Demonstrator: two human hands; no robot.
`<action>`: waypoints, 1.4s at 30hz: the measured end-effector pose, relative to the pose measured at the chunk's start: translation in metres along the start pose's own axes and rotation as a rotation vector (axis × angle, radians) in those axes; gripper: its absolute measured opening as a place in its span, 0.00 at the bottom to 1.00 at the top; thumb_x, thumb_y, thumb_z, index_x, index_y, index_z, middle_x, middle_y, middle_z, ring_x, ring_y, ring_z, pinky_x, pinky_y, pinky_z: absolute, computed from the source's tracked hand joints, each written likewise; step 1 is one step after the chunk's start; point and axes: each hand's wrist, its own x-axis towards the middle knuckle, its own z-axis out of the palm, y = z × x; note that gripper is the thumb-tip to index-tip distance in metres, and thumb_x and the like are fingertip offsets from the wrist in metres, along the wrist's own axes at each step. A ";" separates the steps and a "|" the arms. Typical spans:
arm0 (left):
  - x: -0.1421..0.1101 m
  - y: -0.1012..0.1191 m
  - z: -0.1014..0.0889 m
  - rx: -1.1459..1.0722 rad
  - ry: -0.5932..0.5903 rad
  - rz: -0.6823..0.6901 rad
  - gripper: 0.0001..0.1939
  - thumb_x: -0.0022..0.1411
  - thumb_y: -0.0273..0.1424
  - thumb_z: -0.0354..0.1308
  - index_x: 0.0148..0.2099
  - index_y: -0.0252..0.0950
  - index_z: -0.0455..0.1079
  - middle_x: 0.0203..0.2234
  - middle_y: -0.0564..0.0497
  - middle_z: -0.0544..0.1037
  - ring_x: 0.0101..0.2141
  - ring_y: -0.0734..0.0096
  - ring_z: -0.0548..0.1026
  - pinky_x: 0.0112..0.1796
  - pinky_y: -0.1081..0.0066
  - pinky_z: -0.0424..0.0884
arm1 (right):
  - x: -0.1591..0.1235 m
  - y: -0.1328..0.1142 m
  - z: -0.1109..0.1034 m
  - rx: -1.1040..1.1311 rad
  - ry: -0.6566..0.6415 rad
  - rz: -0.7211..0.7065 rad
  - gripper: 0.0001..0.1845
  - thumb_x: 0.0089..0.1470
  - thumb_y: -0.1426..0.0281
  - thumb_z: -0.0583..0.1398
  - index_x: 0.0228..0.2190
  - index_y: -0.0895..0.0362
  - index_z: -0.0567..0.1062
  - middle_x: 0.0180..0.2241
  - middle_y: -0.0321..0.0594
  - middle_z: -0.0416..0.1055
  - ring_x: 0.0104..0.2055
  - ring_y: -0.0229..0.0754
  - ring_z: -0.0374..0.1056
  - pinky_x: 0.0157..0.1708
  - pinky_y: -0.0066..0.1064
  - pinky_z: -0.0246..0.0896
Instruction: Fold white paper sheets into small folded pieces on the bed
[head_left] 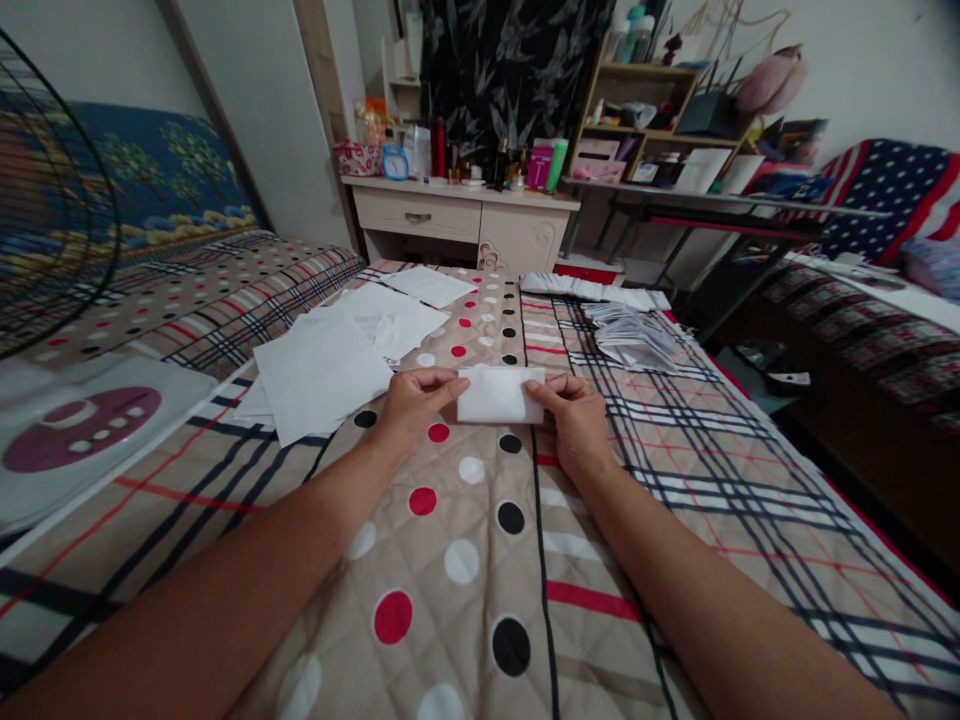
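A small white folded paper (501, 396) is held level above the quilted bedspread (457, 640), at the centre of the view. My left hand (421, 398) pinches its left end, thumb on the near face. At the right end, my right hand (576, 412) grips it the same way. Left of my hands lie several loose white sheets of paper (324, 365), overlapping one another. Beyond my right hand rests a pile of folded papers (628, 335), with a longer row of folded papers (589, 290) behind it.
A wire fan guard (112, 215) stands at the far left, above a white plastic bag (172, 385). A white dresser (420, 210) crowded with bottles stands past the bed. To the right are a desk with shelves (652, 130) and another bed (885, 330).
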 end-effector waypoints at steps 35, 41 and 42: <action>-0.003 0.005 0.003 0.047 0.057 0.011 0.13 0.40 0.35 0.72 0.26 0.33 0.76 0.22 0.51 0.78 0.25 0.74 0.72 0.29 0.73 0.68 | 0.001 0.002 0.002 0.004 0.009 -0.029 0.18 0.31 0.67 0.72 0.17 0.55 0.67 0.22 0.31 0.66 0.24 0.34 0.60 0.23 0.28 0.55; -0.003 0.006 0.003 0.044 0.065 0.003 0.13 0.40 0.36 0.72 0.25 0.33 0.76 0.22 0.51 0.78 0.25 0.74 0.72 0.29 0.73 0.67 | 0.001 0.002 0.001 -0.023 -0.007 -0.031 0.18 0.32 0.66 0.72 0.17 0.55 0.67 0.22 0.32 0.66 0.24 0.35 0.60 0.23 0.28 0.56; -0.003 0.005 0.002 0.050 0.065 0.009 0.13 0.40 0.36 0.72 0.25 0.33 0.76 0.22 0.51 0.78 0.25 0.74 0.72 0.29 0.73 0.67 | 0.001 0.002 0.001 -0.026 -0.008 -0.028 0.18 0.32 0.66 0.72 0.17 0.55 0.67 0.22 0.32 0.66 0.24 0.35 0.60 0.22 0.28 0.55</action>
